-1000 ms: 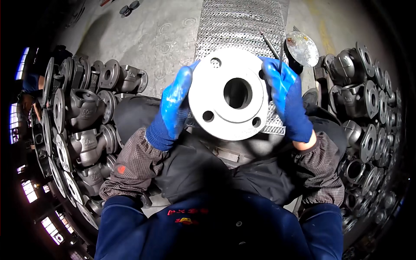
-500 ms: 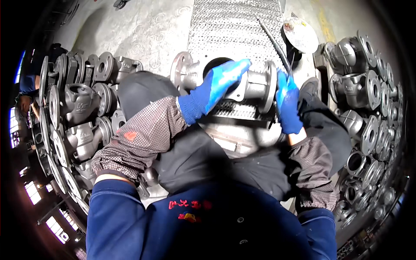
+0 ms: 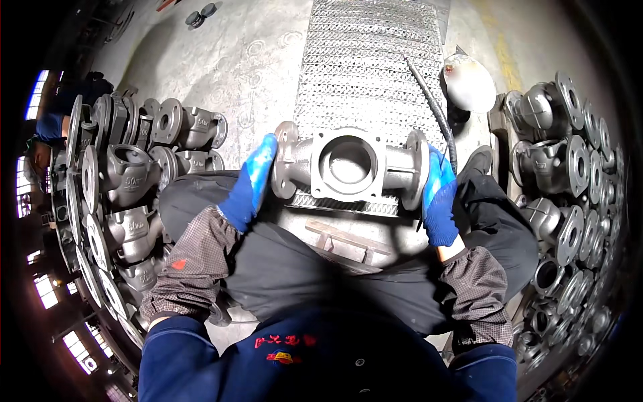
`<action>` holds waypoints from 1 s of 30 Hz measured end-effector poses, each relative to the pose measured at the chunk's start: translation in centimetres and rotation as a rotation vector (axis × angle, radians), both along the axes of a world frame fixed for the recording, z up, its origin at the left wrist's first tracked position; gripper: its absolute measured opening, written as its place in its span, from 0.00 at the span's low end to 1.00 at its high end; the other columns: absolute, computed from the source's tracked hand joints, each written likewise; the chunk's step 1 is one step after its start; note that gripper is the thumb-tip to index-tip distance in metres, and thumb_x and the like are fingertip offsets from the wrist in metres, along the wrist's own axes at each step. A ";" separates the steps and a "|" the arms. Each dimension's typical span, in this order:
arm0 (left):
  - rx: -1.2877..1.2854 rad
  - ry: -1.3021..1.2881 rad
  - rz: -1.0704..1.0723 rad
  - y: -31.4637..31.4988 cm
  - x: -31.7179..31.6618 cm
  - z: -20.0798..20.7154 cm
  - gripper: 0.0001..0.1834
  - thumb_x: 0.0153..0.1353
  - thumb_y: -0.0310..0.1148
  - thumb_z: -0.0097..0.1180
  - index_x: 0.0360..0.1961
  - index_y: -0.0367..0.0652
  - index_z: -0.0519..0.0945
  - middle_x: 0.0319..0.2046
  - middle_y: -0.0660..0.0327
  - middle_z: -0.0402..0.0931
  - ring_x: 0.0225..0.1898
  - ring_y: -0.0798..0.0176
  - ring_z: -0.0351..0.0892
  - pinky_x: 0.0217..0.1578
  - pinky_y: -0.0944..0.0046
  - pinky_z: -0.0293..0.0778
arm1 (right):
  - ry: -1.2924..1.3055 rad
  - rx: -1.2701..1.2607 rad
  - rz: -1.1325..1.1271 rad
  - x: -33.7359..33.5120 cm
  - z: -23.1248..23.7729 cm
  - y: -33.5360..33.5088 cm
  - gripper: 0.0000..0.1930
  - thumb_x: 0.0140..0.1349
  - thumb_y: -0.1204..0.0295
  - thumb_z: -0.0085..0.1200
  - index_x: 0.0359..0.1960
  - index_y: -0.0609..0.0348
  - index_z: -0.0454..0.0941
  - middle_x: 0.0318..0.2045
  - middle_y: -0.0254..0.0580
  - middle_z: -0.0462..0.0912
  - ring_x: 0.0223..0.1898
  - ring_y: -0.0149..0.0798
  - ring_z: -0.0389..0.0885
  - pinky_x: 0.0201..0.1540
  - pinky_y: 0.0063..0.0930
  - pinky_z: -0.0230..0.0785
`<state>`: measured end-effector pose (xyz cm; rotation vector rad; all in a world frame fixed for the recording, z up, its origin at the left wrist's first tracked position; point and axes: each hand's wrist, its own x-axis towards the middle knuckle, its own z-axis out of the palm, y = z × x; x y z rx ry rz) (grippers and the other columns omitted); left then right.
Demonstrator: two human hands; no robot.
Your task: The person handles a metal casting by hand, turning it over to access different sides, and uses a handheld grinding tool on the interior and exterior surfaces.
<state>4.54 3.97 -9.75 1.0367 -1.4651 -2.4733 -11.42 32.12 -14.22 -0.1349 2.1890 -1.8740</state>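
A grey cast-metal valve body lies crosswise in front of me, low over the near end of the patterned metal plate. Its square flange with a wide round opening faces up, and a round flange stands at each end. My left hand, in a blue coated glove, presses closed against the left round flange. On the right flange, my right hand, gloved alike, is closed at the outer side. A dark ribbed hose runs down to beside the right hand; its lower end is partly hidden.
Grey valve bodies are stacked at my left, and more valve bodies stand in rows at my right. A round pale-topped stool or drum is at far right. Small dark round parts lie on the floor. A person's arm shows at far left.
My left hand has moved from across the valve body's top to its left flange. The valve body's opening now shows fully, facing up. The whole view has shifted slightly.
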 end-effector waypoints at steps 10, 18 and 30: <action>-0.354 0.014 0.017 0.7 -2.0 1.5 0.20 0.70 0.46 0.47 0.45 0.39 0.77 0.34 0.68 0.74 0.37 0.75 0.72 0.38 0.72 0.70 | 0.492 0.410 0.321 -2.1 0.3 -0.3 0.13 0.58 0.73 0.52 0.44 0.63 0.75 0.35 0.55 0.79 0.37 0.52 0.79 0.39 0.38 0.71; -0.596 0.045 0.029 -0.1 0.3 8.6 0.22 0.70 0.44 0.46 0.49 0.32 0.76 0.18 0.68 0.75 0.07 0.79 0.58 0.09 0.78 0.51 | 0.284 0.369 0.566 -1.8 0.5 -2.0 0.29 0.53 0.74 0.62 0.59 0.64 0.70 0.48 0.44 0.81 0.47 0.34 0.80 0.50 0.26 0.72; -1.515 0.057 -0.211 -4.6 5.6 5.6 0.17 0.65 0.24 0.48 0.55 0.32 0.74 0.51 0.47 0.76 0.52 0.50 0.77 0.56 0.58 0.71 | 0.229 0.204 0.784 -1.6 -0.1 -7.0 0.15 0.54 0.65 0.57 0.41 0.59 0.78 0.33 0.51 0.82 0.37 0.52 0.83 0.40 0.36 0.73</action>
